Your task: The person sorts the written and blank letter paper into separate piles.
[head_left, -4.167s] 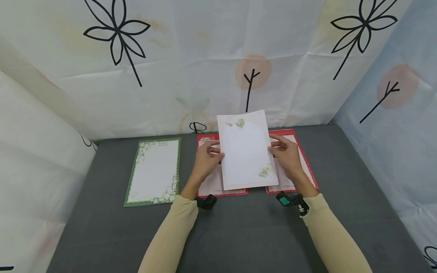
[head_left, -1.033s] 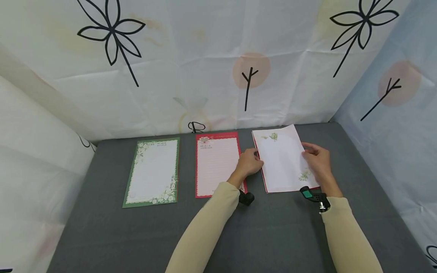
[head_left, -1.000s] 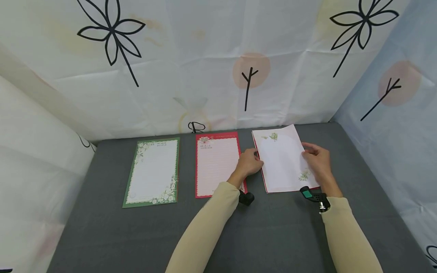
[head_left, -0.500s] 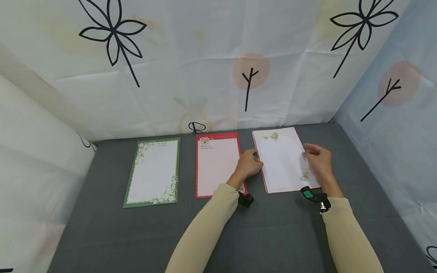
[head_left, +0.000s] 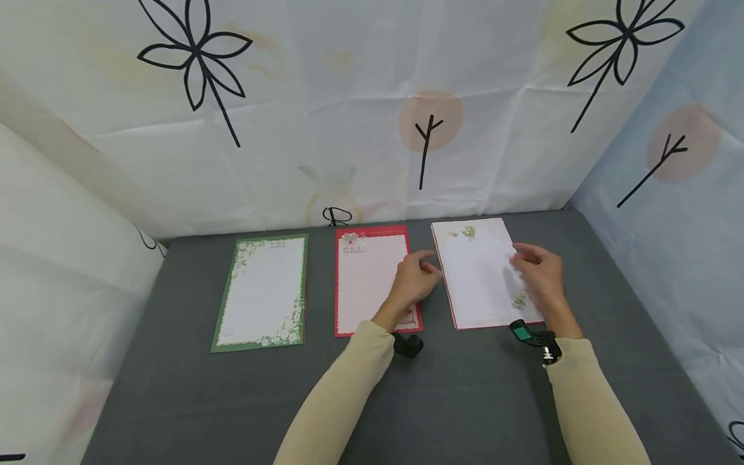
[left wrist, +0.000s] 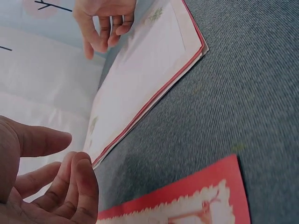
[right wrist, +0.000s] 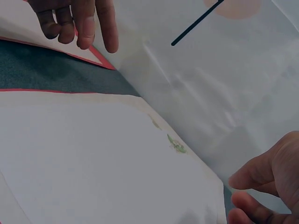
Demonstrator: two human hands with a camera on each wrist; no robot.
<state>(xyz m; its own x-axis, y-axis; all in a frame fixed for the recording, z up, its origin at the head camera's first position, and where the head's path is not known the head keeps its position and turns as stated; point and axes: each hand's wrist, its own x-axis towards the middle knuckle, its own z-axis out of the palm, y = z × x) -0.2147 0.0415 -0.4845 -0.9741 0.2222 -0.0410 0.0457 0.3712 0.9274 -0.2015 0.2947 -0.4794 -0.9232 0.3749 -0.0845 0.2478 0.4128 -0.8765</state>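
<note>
A white sheet of paper with green sprigs [head_left: 473,271] lies flat on the right-hand stack, a red edge showing under its left side. My left hand [head_left: 414,279] hovers just left of that stack, over the red-bordered sheet [head_left: 372,278], thumb and fingertips apart with nothing between them in the left wrist view. At the white sheet's right edge is my right hand [head_left: 540,274], its fingers loosely bent. In the right wrist view the thumb [right wrist: 254,173] and fingers of this hand stand apart beside the sheet's corner, holding nothing.
On the left lies a green-bordered letter sheet [head_left: 261,290] with white flowers. Dark grey cloth [head_left: 453,400] covers the table. Pale fabric walls [head_left: 325,129] with printed leaf and tree shapes rise behind and at both sides.
Earlier, both hands carried the white sheet over the red-bordered ones, then laid it on the right stack. Its raised top right corner has settled flat. My left hand has let go and drawn back left.
</note>
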